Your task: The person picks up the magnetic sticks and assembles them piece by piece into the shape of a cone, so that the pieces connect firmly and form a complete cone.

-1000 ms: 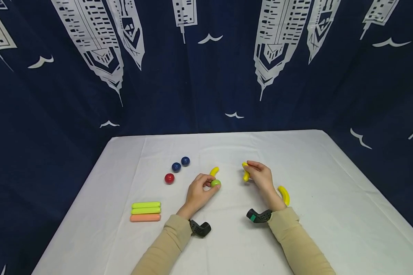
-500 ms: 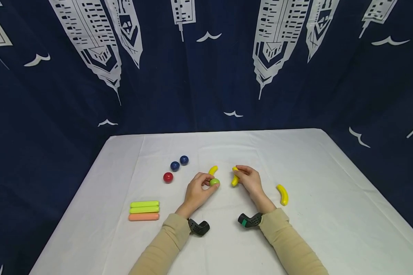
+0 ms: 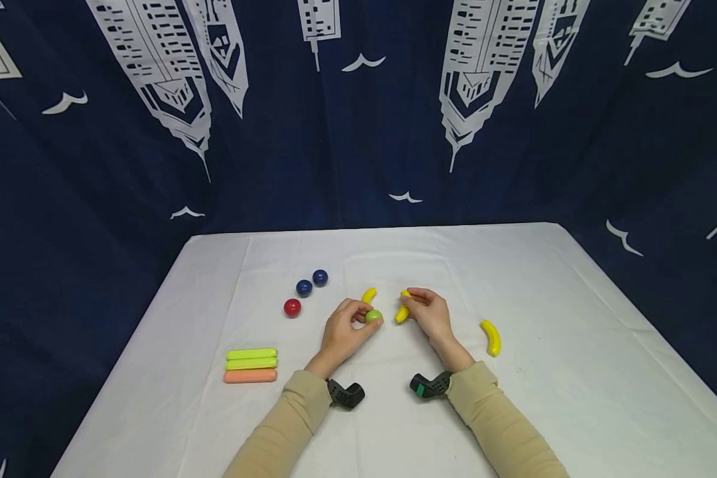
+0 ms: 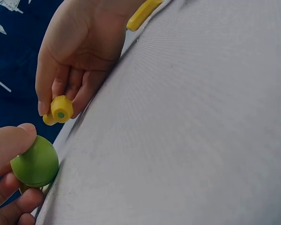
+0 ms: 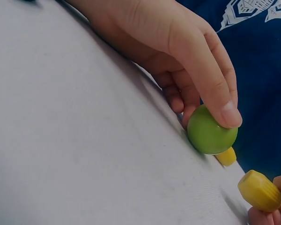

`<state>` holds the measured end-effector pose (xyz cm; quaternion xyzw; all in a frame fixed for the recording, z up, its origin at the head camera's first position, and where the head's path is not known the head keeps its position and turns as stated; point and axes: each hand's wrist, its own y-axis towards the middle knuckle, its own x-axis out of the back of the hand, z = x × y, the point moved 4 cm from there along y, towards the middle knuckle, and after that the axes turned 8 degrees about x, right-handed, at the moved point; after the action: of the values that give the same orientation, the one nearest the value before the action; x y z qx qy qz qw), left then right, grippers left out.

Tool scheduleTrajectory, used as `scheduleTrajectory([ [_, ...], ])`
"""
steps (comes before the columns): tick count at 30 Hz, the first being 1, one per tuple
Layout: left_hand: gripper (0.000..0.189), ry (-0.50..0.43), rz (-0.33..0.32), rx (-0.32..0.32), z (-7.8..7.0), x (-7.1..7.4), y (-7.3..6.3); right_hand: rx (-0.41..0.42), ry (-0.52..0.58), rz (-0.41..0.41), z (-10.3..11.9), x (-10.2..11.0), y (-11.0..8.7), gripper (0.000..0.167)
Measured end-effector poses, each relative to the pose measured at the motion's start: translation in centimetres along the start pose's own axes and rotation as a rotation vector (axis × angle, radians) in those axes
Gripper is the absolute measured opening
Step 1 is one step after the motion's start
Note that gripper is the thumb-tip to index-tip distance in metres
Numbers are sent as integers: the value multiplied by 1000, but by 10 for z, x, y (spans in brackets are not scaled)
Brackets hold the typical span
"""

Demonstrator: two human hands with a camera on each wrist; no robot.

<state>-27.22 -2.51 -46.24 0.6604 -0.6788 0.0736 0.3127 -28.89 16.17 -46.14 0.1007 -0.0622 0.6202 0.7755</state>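
My left hand (image 3: 344, 333) pinches a small green ball (image 4: 36, 161) between thumb and fingers, at the middle of the white table. Just beyond those fingers lies a small yellow banana (image 3: 369, 295). A second toy banana (image 3: 403, 309) is gripped by my right hand (image 3: 433, 317), a short gap to the right of the ball. In the left wrist view this banana's end (image 4: 62, 114) points toward the camera. The right wrist view shows the green ball (image 5: 211, 131) close to the tabletop; whether it touches is unclear.
A third banana (image 3: 491, 338) lies right of my right hand. Two blue balls (image 3: 304, 288) and a red ball (image 3: 292, 308) sit at the back left. Two lime sticks (image 3: 251, 359) and an orange stick (image 3: 249, 376) lie side by side nearer, on the white tablecloth (image 3: 573, 372).
My right hand has moved left with its banana, closer to the green ball, and the banana has tilted. The left hand keeps its hold on the ball in nearly the same spot.
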Motion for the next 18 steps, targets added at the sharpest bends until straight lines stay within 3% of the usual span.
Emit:
scheduleTrajectory([
  [8,25,-23,1,-57,0,-1,0,-2,30,-10,-2,-3,0,32],
  [18,28,-36,55,-51,2,-4,-2,24,66,-6,0,-10,-4,31],
])
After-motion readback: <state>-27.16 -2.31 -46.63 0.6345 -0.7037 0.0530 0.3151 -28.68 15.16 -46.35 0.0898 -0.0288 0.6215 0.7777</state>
